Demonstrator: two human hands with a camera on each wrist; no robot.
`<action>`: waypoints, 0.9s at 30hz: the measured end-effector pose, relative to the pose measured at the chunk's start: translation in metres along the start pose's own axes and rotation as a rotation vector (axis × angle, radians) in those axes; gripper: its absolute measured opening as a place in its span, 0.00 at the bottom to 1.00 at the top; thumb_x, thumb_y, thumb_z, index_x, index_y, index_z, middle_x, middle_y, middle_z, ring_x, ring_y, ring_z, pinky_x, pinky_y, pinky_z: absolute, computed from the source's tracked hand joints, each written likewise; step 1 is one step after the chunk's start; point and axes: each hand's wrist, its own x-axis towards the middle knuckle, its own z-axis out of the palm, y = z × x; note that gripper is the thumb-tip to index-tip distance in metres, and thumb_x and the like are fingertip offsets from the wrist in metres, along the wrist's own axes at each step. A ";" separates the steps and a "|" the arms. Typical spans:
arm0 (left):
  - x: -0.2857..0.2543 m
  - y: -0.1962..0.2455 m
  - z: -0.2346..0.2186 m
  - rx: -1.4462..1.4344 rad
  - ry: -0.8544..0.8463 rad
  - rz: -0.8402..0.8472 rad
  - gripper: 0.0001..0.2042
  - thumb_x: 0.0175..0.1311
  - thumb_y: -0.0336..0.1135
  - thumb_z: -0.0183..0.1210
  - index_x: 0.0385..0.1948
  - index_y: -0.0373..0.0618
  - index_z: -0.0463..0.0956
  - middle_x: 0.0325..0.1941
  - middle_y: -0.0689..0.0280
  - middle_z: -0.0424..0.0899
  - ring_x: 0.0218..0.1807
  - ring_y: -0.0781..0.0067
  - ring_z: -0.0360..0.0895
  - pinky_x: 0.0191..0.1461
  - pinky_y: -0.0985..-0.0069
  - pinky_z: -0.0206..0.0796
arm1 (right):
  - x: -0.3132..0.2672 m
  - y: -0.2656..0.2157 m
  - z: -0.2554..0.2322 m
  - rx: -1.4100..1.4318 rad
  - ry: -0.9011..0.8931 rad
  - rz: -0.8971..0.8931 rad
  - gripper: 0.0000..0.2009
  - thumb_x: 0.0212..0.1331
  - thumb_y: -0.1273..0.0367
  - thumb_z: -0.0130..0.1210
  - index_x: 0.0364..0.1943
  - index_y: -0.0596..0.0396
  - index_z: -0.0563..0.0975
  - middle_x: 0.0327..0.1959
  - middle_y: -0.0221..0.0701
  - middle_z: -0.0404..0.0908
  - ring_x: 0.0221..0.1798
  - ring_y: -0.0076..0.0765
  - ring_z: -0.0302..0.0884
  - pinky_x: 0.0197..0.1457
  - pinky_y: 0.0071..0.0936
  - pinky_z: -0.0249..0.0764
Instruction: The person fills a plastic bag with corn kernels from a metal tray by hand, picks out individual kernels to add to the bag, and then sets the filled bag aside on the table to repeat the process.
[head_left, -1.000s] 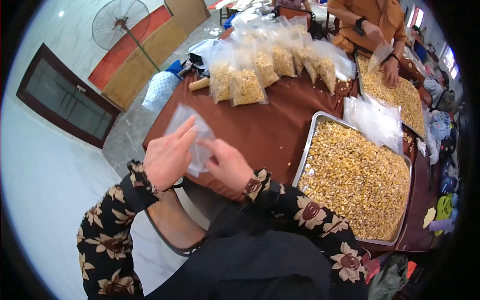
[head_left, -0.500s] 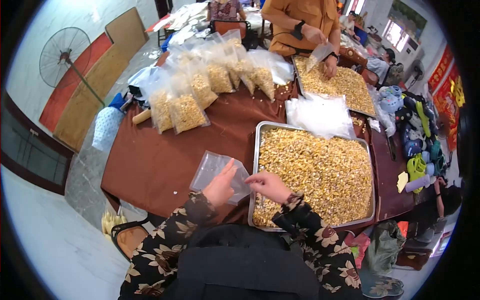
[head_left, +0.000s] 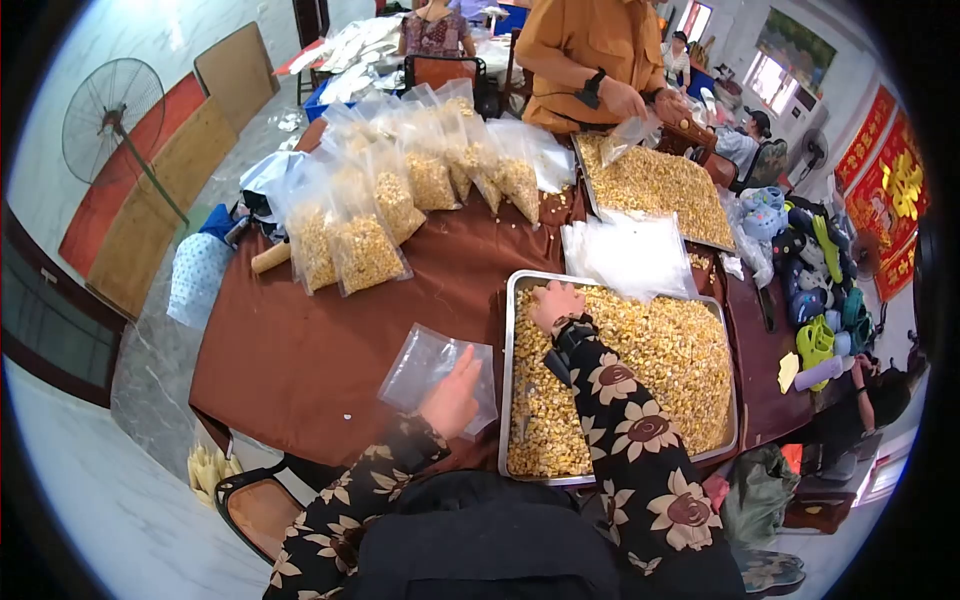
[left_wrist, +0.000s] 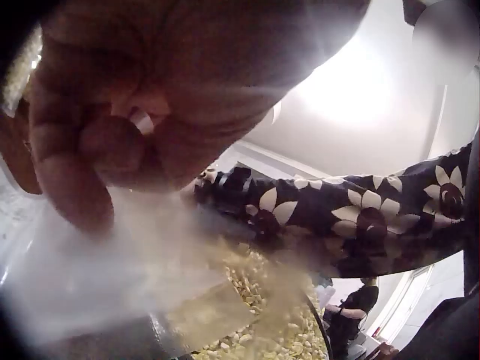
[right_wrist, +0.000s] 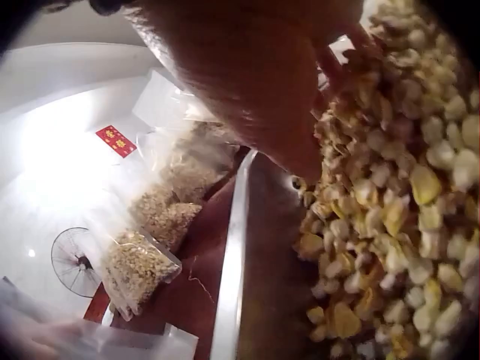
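Observation:
My left hand [head_left: 450, 400] holds a clear plastic bag [head_left: 412, 362] beside the left edge of the metal tray. Its thumb and curled fingers pinch the film in the left wrist view, and the bag [left_wrist: 112, 277] hangs blurred below them. A deep heap of dried corn kernels [head_left: 650, 370] fills the tray [head_left: 506, 400]. Toward the tray's far left corner, my right hand [head_left: 556, 305] reaches down into the corn. Seen from the right wrist, its fingers are spread apart, with the tips among the kernels [right_wrist: 405, 225], partly hidden.
Filled bags of corn [head_left: 370, 250] stand at the table's far left. A stack of flat plastic bags [head_left: 625, 255] overlaps the tray's back rim. Across the table, a person in orange [head_left: 580, 70] works at a second corn tray [head_left: 660, 190]. Shoes [head_left: 815, 340] lie at the right.
Both hands were together on the bag; the right hand has let go and moved right into the corn. My left hand keeps the bag, now beside the tray. The head view has turned right.

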 end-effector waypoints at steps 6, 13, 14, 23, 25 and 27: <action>0.000 0.005 -0.001 -0.050 0.012 0.010 0.27 0.46 0.19 0.49 0.55 0.33 0.62 0.66 0.40 0.53 0.51 0.38 0.69 0.52 0.56 0.65 | -0.064 -0.009 0.005 -0.124 -0.037 -0.198 0.13 0.49 0.57 0.54 0.38 0.39 0.81 0.42 0.32 0.74 0.52 0.45 0.67 0.52 0.53 0.62; -0.002 0.015 0.003 -0.075 -0.134 -0.042 0.30 0.46 0.21 0.50 0.59 0.33 0.60 0.68 0.40 0.51 0.65 0.41 0.58 0.63 0.63 0.59 | -0.164 0.007 0.024 0.006 0.149 -0.367 0.16 0.44 0.66 0.57 0.41 0.42 0.78 0.43 0.32 0.74 0.54 0.43 0.66 0.56 0.50 0.58; -0.002 0.018 0.004 -0.075 -0.143 -0.042 0.30 0.46 0.21 0.50 0.59 0.33 0.60 0.68 0.40 0.51 0.65 0.41 0.58 0.63 0.63 0.59 | -0.172 0.014 0.028 0.024 0.233 -0.426 0.18 0.43 0.67 0.58 0.43 0.42 0.78 0.46 0.32 0.73 0.55 0.43 0.64 0.58 0.50 0.57; 0.003 0.046 0.020 -0.058 -0.207 -0.008 0.31 0.47 0.21 0.50 0.60 0.33 0.56 0.68 0.39 0.50 0.66 0.41 0.56 0.64 0.64 0.58 | -0.215 0.029 -0.040 0.531 0.339 -0.247 0.14 0.49 0.69 0.60 0.42 0.50 0.77 0.46 0.35 0.74 0.51 0.44 0.70 0.52 0.36 0.66; 0.006 0.054 0.024 -0.008 -0.249 -0.094 0.31 0.47 0.21 0.50 0.60 0.33 0.57 0.68 0.40 0.50 0.63 0.39 0.59 0.61 0.62 0.61 | -0.214 0.012 -0.043 0.940 0.110 -0.188 0.13 0.50 0.69 0.59 0.42 0.51 0.78 0.40 0.34 0.75 0.41 0.40 0.74 0.44 0.31 0.70; 0.006 0.058 0.026 -0.027 -0.234 -0.089 0.31 0.46 0.20 0.50 0.60 0.34 0.57 0.68 0.40 0.51 0.61 0.38 0.61 0.60 0.60 0.62 | -0.212 -0.007 -0.044 0.910 0.147 -0.263 0.11 0.52 0.69 0.58 0.41 0.52 0.78 0.35 0.35 0.74 0.35 0.40 0.74 0.38 0.32 0.71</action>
